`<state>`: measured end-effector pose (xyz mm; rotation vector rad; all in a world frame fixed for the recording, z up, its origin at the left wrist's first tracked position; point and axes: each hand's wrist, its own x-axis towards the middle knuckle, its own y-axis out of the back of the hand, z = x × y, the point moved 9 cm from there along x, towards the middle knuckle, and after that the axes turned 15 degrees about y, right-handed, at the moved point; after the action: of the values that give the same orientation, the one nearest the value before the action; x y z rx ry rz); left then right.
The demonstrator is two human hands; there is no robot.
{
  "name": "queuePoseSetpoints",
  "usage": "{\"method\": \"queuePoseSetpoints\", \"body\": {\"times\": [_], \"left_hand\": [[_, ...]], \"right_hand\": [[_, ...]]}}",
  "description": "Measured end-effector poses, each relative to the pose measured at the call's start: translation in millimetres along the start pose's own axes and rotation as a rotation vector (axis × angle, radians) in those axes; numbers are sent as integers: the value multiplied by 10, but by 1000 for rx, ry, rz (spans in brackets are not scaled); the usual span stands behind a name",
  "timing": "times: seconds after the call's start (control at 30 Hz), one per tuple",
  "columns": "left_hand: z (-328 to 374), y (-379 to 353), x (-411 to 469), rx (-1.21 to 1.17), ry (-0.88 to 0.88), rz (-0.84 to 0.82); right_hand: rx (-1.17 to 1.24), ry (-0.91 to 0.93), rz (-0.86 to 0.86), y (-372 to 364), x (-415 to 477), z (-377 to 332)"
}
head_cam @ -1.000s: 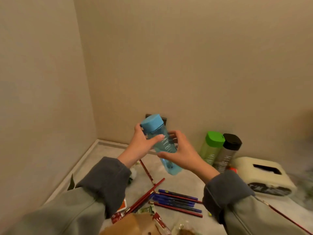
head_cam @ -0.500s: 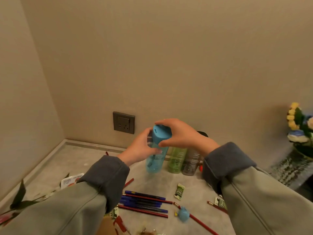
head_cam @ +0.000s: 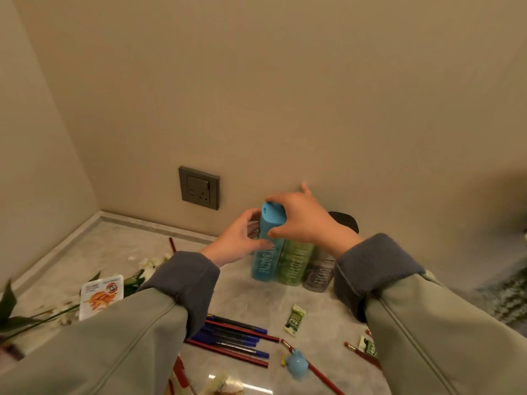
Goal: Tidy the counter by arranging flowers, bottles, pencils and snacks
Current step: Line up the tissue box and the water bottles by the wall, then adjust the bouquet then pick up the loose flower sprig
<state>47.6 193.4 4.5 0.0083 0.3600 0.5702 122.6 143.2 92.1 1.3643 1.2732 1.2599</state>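
A blue bottle (head_cam: 262, 263) stands on the grey counter (head_cam: 119, 252) by the back wall, close against a green bottle (head_cam: 293, 263) and a clear grey bottle (head_cam: 319, 272) with a black cap. My right hand (head_cam: 299, 220) grips the blue cap from above. My left hand (head_cam: 242, 240) rests on the bottle's left side. Red and blue pencils (head_cam: 233, 337) lie in front. White flowers (head_cam: 145, 266) with green stems lie at the left. A white snack packet (head_cam: 101, 295) and small green snack packs (head_cam: 293, 320) lie on the counter.
A grey wall socket (head_cam: 199, 188) sits left of the bottles. A red pencil with a blue topper (head_cam: 298, 366) lies near the front. More snacks (head_cam: 225, 386) show at the bottom edge. Something dark and blurred is at the far right.
The blue bottle was held tilted in the air; now it is upright, down beside the green bottle. My right hand shifted from its body to its cap.
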Motion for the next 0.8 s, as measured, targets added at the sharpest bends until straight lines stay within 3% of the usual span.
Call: {"method": "queuePoseSetpoints", "body": {"times": [0.3, 0.6, 0.8], "left_hand": [[15, -68, 50, -20, -21, -2], [6, 170, -182, 129, 3, 76], [-73, 695, -638, 335, 88, 161]], "right_hand": [[-37, -28, 51, 13, -74, 82], [-3, -51, 74, -69, -118, 8], [-7, -6, 390, 190, -157, -462]]}}
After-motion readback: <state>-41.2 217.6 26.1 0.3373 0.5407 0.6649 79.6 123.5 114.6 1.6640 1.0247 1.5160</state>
